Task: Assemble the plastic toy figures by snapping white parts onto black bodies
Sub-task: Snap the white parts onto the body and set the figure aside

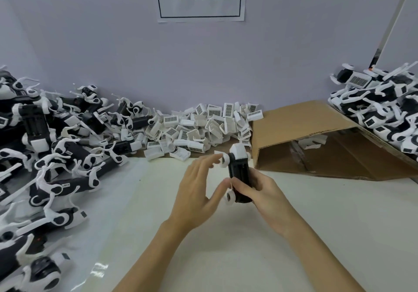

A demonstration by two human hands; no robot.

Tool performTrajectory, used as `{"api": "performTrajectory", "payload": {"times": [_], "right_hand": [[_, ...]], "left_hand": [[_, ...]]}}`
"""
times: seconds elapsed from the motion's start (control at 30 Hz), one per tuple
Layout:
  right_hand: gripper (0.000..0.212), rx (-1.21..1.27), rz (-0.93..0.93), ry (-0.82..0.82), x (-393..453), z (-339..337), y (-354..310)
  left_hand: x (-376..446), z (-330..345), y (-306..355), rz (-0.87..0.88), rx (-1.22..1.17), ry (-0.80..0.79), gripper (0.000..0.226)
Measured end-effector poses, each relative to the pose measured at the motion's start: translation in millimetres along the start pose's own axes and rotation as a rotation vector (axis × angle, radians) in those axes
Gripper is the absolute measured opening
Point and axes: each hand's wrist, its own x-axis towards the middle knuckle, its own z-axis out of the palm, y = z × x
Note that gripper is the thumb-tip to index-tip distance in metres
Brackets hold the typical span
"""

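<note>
- Black plastic body point(239, 174), one, oblong, with a white cap at its far end and two white wheel-like rings on its left side; held above the counter point(316, 223), near centre.
- Right hand point(257, 192): fingers curled round the body's lower half.
- Left hand point(196, 189): fingers spread and nearly straight, tips by the upper ring, thumb near the lower one; contact unclear.
- White parts point(199, 131), one loose heap, uncounted, boxy with grid labels.
- Figures, two heaps: left point(45, 144), right point(384, 106).
- Cardboard box point(328, 142), one, on its side.
</note>
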Motion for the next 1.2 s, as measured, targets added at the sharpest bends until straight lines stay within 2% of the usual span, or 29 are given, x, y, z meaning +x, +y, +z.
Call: {"api": "performTrajectory", "payload": {"times": [0.1,0.17,0.2,0.27,0.37,0.43,0.5,0.63,0.7,0.8,0.87,0.93,0.97,1.03,1.1,1.2], "right_hand": [[0.027,0.102,0.001,-0.206,-3.4,1.2,-2.9],[0.022,0.214,0.037,-0.276,-5.1,4.6,-2.6],[0.021,0.215,0.046,-0.285,-5.4,5.1,-1.8],[0.024,0.125,0.040,-0.274,-5.1,6.2,0.0],[0.034,-0.123,-0.016,-0.141,-2.4,5.6,4.9],[0.036,-0.318,-0.079,-0.062,1.3,4.4,12.0],[0.040,-0.393,-0.122,-0.025,4.1,3.7,17.7],[0.054,-0.424,-0.220,-0.004,3.5,3.3,25.7],[0.054,-0.423,-0.231,0.011,2.2,3.9,25.8],[0.056,-0.392,-0.246,0.015,1.9,6.6,23.9],[0.046,-0.304,-0.229,0.015,4.2,9.6,22.7],[0.034,-0.198,-0.172,0.038,5.9,11.4,17.1],[0.033,-0.150,-0.140,0.048,5.9,12.3,14.4],[0.042,-0.049,-0.085,0.079,5.2,14.7,11.4],[0.046,0.035,-0.071,0.112,4.3,16.1,10.7],[0.041,-0.049,-0.094,0.101,2.1,18.9,11.6]], "left_hand": [[5.1,-5.8,1.7,-0.114,-0.100,-0.014,0.046],[9.3,-12.9,5.8,-0.349,-0.365,-0.153,0.050],[11.6,-16.7,8.0,-0.464,-0.508,-0.233,0.052],[14.0,-19.8,8.6,-0.567,-0.663,-0.300,0.053],[15.3,-18.8,10.6,-0.595,-0.680,-0.221,0.055],[15.2,-18.2,12.8,-0.513,-0.527,-0.135,0.066],[13.1,-15.5,14.0,-0.321,-0.340,-0.091,0.077],[8.5,-5.0,21.8,0.101,-0.026,-0.064,0.071],[7.5,0.4,23.2,0.177,0.027,-0.036,0.065],[8.6,-1.9,23.1,0.163,-0.001,0.021,0.064],[10.7,-8.2,22.4,0.043,-0.082,0.067,0.065],[14.3,-14.9,22.1,-0.218,-0.233,0.120,0.061],[17.1,-17.7,20.7,-0.361,-0.310,0.137,0.055],[21.1,-19.9,14.1,-0.581,-0.432,0.113,0.040],[21.1,-18.5,7.9,-0.694,-0.486,0.046,0.035],[17.6,-14.4,-2.2,-0.701,-0.441,-0.071,0.052]]}}
